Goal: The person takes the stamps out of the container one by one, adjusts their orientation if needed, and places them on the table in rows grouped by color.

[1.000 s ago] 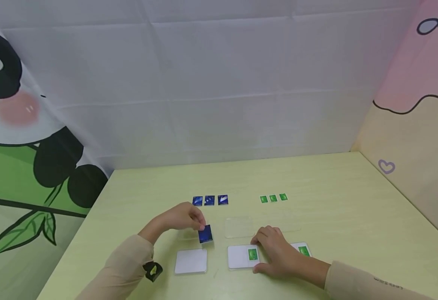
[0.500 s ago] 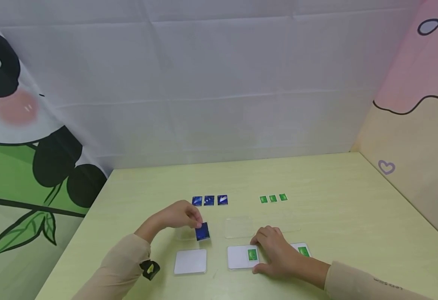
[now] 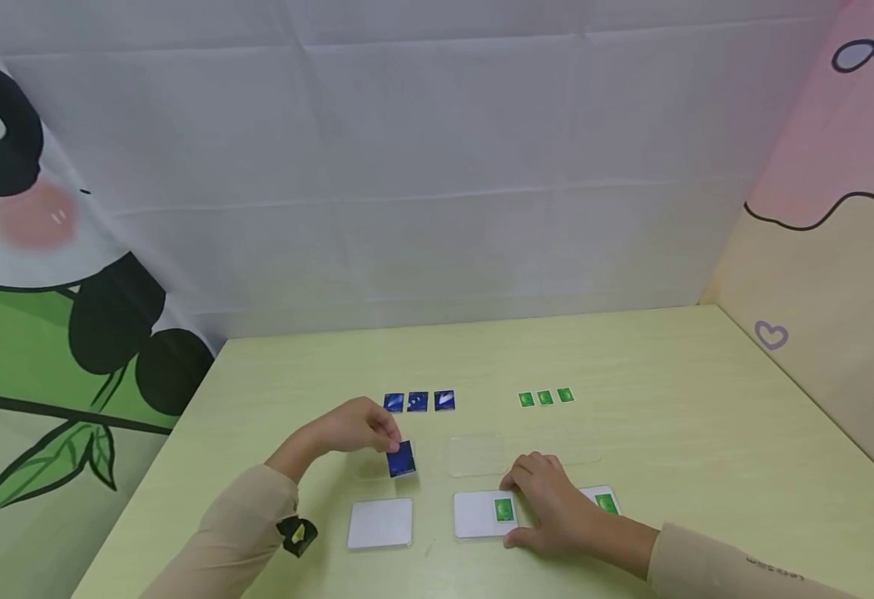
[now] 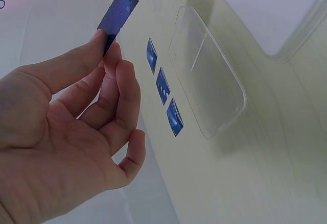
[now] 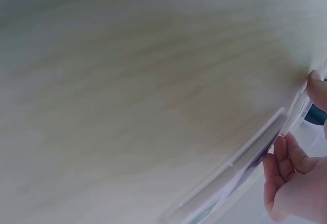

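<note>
My left hand (image 3: 355, 428) pinches a small dark blue printed card (image 3: 401, 459) between thumb and fingers, raised over the table. In the left wrist view the blue card (image 4: 119, 16) tilts upward from the fingertips. Below it lies a clear plastic lid (image 4: 207, 76). My right hand (image 3: 551, 506) holds a white card case (image 3: 474, 514) by its right end, thumb at the near edge and fingers at the far edge. A green picture piece (image 3: 504, 509) lies on that case's right side. A plain white card case (image 3: 380, 523) lies in front of my left hand.
Three blue picture pieces (image 3: 418, 401) stand in a row farther back, with three green ones (image 3: 545, 397) to their right. Another clear lid (image 3: 477, 455) lies behind the held case. A second white case (image 3: 603, 497) with a green piece is partly behind my right hand.
My left hand has shifted slightly left and back with the blue card in its fingers. The right hand and the case it holds stay where they were.
</note>
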Demonstrator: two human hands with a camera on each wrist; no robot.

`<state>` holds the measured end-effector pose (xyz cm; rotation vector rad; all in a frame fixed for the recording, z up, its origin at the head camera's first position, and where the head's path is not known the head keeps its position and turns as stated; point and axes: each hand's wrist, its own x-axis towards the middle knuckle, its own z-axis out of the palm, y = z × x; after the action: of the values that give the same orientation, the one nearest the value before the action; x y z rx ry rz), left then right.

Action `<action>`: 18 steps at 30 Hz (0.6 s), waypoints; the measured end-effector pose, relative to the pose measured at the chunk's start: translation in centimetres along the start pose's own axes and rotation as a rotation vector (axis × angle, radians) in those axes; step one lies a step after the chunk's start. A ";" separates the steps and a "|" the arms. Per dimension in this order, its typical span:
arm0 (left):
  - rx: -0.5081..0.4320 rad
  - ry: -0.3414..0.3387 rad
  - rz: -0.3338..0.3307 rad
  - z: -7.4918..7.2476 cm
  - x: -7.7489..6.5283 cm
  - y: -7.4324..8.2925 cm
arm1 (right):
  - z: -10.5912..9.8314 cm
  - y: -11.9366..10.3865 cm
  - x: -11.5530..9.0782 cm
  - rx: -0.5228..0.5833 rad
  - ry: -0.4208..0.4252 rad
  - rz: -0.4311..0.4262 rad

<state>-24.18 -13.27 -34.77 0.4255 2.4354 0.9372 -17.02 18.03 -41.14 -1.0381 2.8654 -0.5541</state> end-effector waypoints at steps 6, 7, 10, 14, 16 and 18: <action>0.004 0.000 -0.005 -0.1 0.1 -0.4 | -0.2 -0.2 -0.1 0.000 0.002 0.001; 0.007 0.000 -0.005 -0.1 0.0 -0.4 | -0.2 -0.3 -0.1 0.000 0.001 0.002; 0.016 0.001 -0.002 -0.3 0.0 -0.6 | -0.3 -0.3 -0.1 -0.001 -0.002 0.007; 0.026 0.004 -0.011 -0.5 0.1 -0.7 | -0.3 -0.2 -0.1 -0.003 -0.001 0.005; 0.030 0.005 -0.023 -0.6 0.0 -0.6 | -0.3 -0.2 0.0 -0.006 0.001 0.001; 0.037 0.002 -0.026 -0.7 -0.1 -0.4 | -0.3 -0.2 0.0 -0.010 0.002 -0.001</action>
<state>-24.55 -13.98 -34.59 0.4048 2.4575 0.8834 -16.91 18.01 -40.80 -1.0416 2.8720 -0.5419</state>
